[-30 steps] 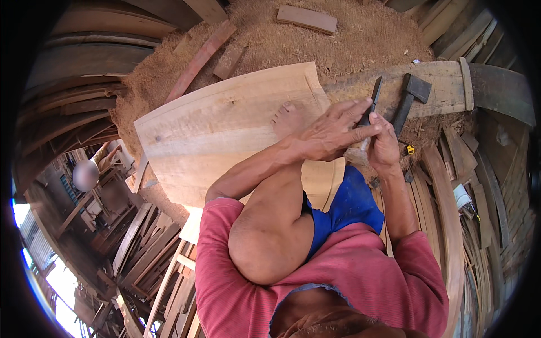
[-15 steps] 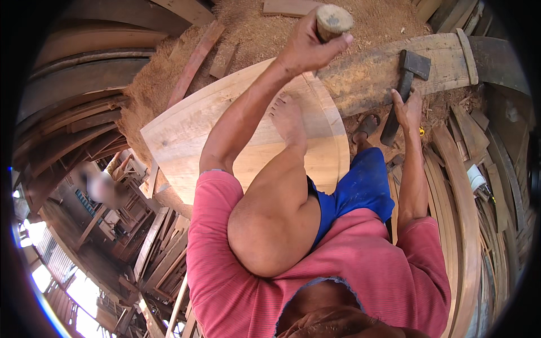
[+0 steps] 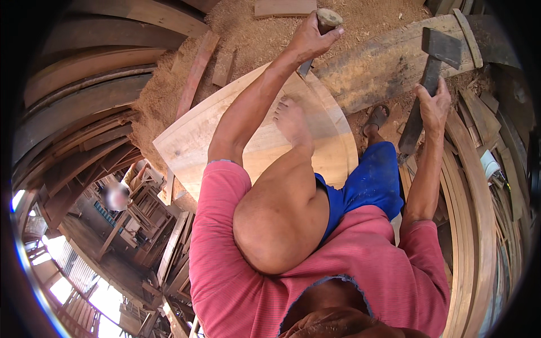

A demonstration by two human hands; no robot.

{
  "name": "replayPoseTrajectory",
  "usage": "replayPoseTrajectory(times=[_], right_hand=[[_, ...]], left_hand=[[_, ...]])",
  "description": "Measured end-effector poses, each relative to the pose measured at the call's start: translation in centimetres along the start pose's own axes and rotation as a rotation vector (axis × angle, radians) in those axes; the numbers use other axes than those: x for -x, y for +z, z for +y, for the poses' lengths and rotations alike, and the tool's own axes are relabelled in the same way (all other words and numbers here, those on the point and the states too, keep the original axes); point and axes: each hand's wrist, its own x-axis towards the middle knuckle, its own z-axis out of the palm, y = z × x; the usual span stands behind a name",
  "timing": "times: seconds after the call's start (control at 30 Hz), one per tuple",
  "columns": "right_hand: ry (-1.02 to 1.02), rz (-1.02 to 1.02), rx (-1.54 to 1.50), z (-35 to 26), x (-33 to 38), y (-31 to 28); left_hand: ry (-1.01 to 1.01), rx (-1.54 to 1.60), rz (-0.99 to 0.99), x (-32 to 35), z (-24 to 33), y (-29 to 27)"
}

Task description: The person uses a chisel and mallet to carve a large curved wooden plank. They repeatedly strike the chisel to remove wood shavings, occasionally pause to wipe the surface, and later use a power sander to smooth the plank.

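Grip first: my left hand (image 3: 309, 38) is closed round a wooden-handled chisel (image 3: 321, 25), fist near the butt end, with the dark blade running down and slightly left from the fist until its tip meets the curved pale plank (image 3: 191, 141) at its far edge. My right hand (image 3: 433, 107) is wrapped round the shaft of a hammer (image 3: 428, 73), fingers shut about mid-handle, and the dark head (image 3: 442, 46) stands up and away from me, clear of any surface.

Position of the work: the plank lies flat ahead, its long axis running from lower left to upper right, pinned under my bare left foot (image 3: 293, 121). A heavier rough beam (image 3: 389, 62) lies just beyond it, angled up to the right. Sawdust (image 3: 253, 39) covers the ground behind both.

The relation that matters: the chisel's butt sits to the left of the hammer head, with open air between them and the two well apart. The chisel's long axis leans steeply, top away from me, so the butt faces up and outward. The right hand is the nearer striker; the left only steadies.

Other items: a sandal (image 3: 376, 117) on the ground by the beam, and stacked curved timbers (image 3: 473, 225) along my right side.
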Motion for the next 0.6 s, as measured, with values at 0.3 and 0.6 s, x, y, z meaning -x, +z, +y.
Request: replayPoseTrajectory(times=[0.3,0.6], right_hand=[[-0.28,0.02,-0.451,-8.0,-1.8,-3.3],[-0.193,0.199,-0.095,-7.2,-3.6,-1.0]], left_hand=[[0.003,-0.013,-0.047,0.3,1.5,0.0],[-0.051,0.033,-0.194,0.3,2.6,1.1]])
